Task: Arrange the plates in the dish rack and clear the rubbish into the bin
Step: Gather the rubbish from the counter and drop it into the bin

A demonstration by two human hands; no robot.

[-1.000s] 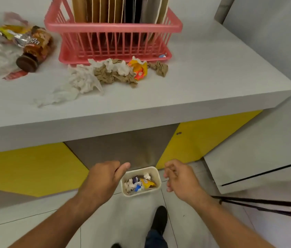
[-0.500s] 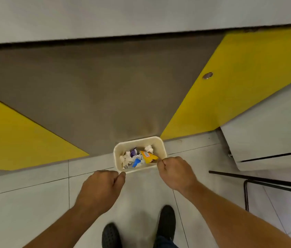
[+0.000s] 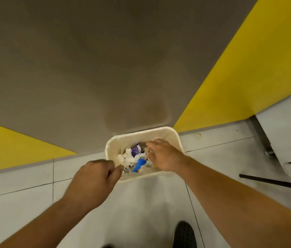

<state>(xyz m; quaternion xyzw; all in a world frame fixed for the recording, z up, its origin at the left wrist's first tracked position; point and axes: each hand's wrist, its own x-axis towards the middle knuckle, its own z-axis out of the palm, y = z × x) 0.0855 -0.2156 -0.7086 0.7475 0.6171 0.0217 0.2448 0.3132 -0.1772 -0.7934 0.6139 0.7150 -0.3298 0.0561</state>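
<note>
The right hand (image 3: pixel 164 155) reaches into the bin (image 3: pixel 168 134), fingers curled over the rubbish (image 3: pixel 128 158); whether it grips anything cannot be told. The left hand (image 3: pixel 94 181) covers the bin's near left rim, fingers closed; its hold is hidden. The bin stands on the floor (image 3: pixel 16 203) against a grey panel (image 3: pixel 87 68), a shoe (image 3: pixel 184 235) cut off below.

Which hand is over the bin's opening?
The right hand: it reaches over the rubbish inside the cream bin. The left hand sits at the near-left rim.
</note>
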